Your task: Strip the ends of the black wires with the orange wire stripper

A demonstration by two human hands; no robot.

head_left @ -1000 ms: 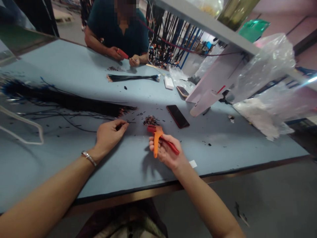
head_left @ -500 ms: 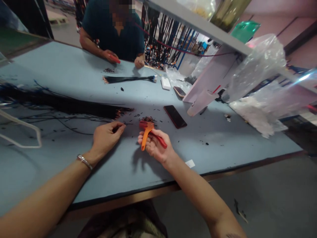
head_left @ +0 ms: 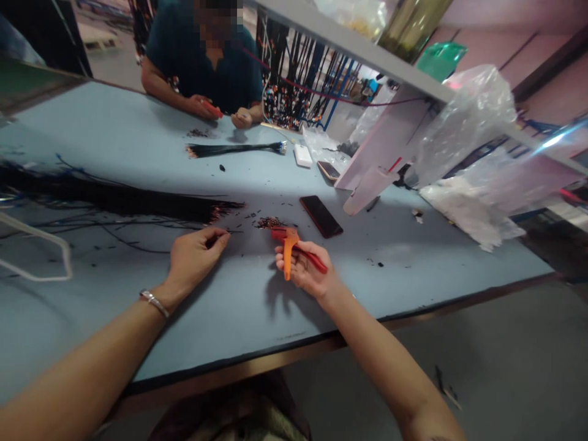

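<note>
My left hand (head_left: pixel 195 254) is closed in a pinch. A short length of thin black wire (head_left: pixel 236 232) sticks out past its fingertips, and a strand runs in behind the hand from the left. In my right hand (head_left: pixel 310 269) I hold a wire stripper (head_left: pixel 289 248) with one orange and one red handle, its red head pointing left. Just beyond the tool lies a small heap of dark and copper-coloured clippings (head_left: pixel 270 222). A thick bundle of black wires (head_left: pixel 151 201) with bared copper ends stretches across the left of the table, past my left hand.
A dark phone (head_left: pixel 321 215) lies right of the clippings. Across the table (head_left: pixel 220 318) a co-worker (head_left: pixel 202 67) holds a red tool above a smaller wire bundle (head_left: pixel 236 149). A white bent frame (head_left: pixel 55 260) stands left; a shelf panel (head_left: pixel 381 135) and plastic bags (head_left: pixel 478 208) are right.
My right hand has shifted right with the wire stripper, away from my left hand. My left hand keeps its pinch. The co-worker's hands have come closer together.
</note>
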